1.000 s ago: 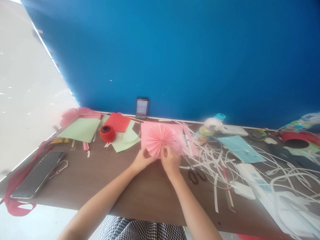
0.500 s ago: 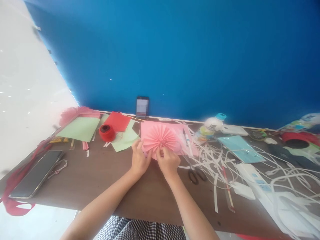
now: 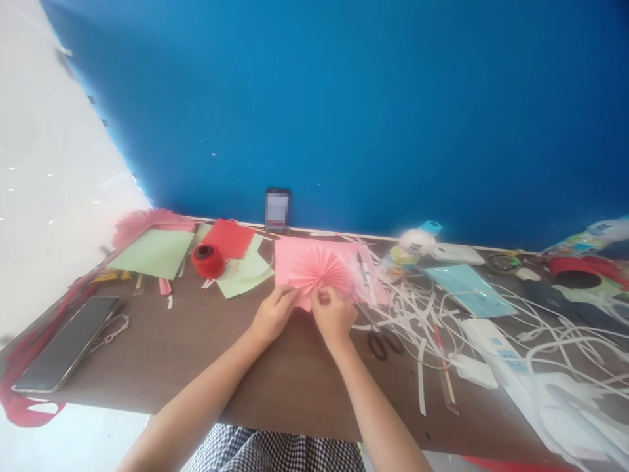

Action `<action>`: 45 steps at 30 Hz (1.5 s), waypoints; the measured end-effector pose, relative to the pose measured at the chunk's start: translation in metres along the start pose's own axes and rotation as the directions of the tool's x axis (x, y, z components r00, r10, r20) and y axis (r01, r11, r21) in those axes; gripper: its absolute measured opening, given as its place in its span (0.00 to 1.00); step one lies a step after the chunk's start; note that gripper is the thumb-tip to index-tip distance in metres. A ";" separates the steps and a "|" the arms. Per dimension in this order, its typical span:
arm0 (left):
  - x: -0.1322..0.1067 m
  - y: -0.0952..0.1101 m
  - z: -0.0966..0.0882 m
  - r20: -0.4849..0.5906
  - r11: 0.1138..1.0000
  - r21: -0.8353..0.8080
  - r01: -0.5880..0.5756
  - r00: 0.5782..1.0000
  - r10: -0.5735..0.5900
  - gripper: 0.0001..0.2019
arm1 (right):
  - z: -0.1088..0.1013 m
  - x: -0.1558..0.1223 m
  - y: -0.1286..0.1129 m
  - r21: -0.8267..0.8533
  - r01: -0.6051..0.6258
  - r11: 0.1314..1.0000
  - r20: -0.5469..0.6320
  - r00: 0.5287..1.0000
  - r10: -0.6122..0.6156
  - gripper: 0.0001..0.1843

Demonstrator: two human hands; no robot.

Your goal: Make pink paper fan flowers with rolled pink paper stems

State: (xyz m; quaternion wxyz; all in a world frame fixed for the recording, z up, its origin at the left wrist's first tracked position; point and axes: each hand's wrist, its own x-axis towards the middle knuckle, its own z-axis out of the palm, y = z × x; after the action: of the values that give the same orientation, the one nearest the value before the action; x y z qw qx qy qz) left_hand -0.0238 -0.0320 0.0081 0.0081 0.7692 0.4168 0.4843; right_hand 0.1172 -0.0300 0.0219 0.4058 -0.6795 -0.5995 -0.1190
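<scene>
A pleated pink paper fan [image 3: 322, 263] is spread out in front of me, over a flat pink sheet [image 3: 285, 252] on the brown table. My right hand [image 3: 334, 313] pinches the fan near its gathered centre, thumb and forefinger together. At the fan's lower left edge, my left hand [image 3: 273, 313] has its fingers closed on the folded paper. The fingertips hide part of the lower pleats. Just right of the fan lies a marker pen [image 3: 366, 270] on the pink sheet.
Scissors [image 3: 384, 342] lie right of my forearm, beside tangled paper strips [image 3: 415, 305] and white cables. A bottle [image 3: 410, 249] and a power strip [image 3: 501, 351] are farther right. On the left are a red roll [image 3: 208, 261], green paper [image 3: 152, 253] and a phone [image 3: 69, 342].
My left hand has shifted left and slightly down along the fan's edge. The fan has moved slightly right with my right hand, which keeps its pinch near the centre.
</scene>
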 end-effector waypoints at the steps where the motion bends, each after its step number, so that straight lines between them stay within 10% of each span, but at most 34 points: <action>1: 0.001 -0.002 0.000 -0.032 1.000 -0.005 0.007 0.999 -0.007 0.09 | -0.001 0.000 -0.001 0.005 -0.017 1.000 0.006 1.000 0.017 0.15; 12: 0.002 -0.002 -0.005 -0.004 0.952 0.153 -0.265 0.963 0.269 0.08 | -0.006 0.002 -0.006 0.075 -0.154 0.985 0.058 0.987 0.150 0.15; 22: 0.004 0.001 -0.001 0.095 0.968 -0.051 -0.247 0.963 0.250 0.12 | -0.006 0.006 0.000 0.132 -0.244 0.961 0.093 0.968 0.233 0.14; 45: 0.003 0.006 0.002 0.053 0.975 0.100 -0.197 0.980 0.192 0.08 | -0.008 0.009 -0.003 0.397 -0.409 0.821 0.315 0.901 0.297 0.11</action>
State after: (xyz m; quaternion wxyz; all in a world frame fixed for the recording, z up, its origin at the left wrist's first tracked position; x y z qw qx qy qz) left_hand -0.0180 -0.0326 0.0116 -0.0706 0.8159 0.3640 0.4436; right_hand 0.1196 -0.0296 0.0341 0.4930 -0.6748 -0.5173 0.1846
